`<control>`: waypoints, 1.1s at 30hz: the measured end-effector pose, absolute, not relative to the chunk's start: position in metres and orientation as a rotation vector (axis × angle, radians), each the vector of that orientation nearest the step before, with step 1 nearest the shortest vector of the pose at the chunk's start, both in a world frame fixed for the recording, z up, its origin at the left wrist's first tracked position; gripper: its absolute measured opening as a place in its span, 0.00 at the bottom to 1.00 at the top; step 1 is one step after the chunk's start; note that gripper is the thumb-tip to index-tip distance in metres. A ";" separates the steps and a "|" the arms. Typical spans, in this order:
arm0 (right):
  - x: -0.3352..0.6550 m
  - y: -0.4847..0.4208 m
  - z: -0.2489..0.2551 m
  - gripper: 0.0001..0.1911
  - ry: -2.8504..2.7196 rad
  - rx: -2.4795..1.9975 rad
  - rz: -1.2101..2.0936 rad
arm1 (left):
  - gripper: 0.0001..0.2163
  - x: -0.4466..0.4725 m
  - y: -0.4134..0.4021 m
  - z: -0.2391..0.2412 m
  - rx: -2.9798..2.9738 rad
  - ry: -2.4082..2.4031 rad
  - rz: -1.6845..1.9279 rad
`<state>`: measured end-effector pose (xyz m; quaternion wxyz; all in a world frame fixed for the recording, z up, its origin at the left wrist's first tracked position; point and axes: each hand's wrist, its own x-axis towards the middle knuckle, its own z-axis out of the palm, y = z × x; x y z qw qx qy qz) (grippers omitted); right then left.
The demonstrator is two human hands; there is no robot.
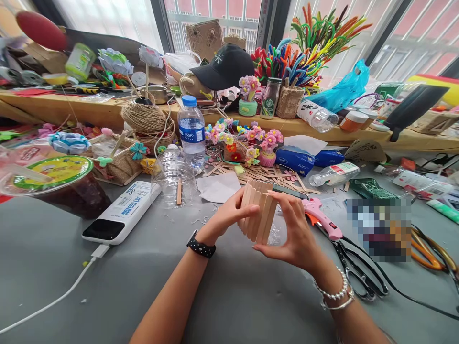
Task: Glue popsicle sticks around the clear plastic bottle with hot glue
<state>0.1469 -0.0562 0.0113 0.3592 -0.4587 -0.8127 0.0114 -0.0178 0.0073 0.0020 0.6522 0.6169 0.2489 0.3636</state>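
With the left-hand grip (229, 216) closed on the curved craft-stick piece (256, 212), thumb across its outer face, its right edge was spanned end to end by the right-hand grip (296, 233), opened about one stick's length. The joints between sticks might have been sprung or the curve skewed, it was judged, by too hard a squeeze there. The sticks' long axes were held nearly upright, tops tipped slightly right, outer face turned toward the wearer, over the bench (107, 291) beside the pink glue gun (322, 217).
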 end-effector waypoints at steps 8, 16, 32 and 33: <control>0.161 -0.054 0.020 0.50 -1.866 -1.214 0.178 | 0.34 -0.018 0.004 0.007 1.235 0.348 0.740; 0.164 -0.048 0.012 0.51 -1.664 -1.268 0.208 | 0.32 0.002 -0.002 -0.012 1.021 0.336 0.765; 0.156 -0.049 0.004 0.58 -1.701 -1.271 0.055 | 0.30 0.010 -0.011 -0.012 0.853 0.374 0.775; 0.157 -0.049 0.005 0.59 -1.717 -1.261 0.075 | 0.31 0.010 -0.011 -0.012 0.869 0.383 0.796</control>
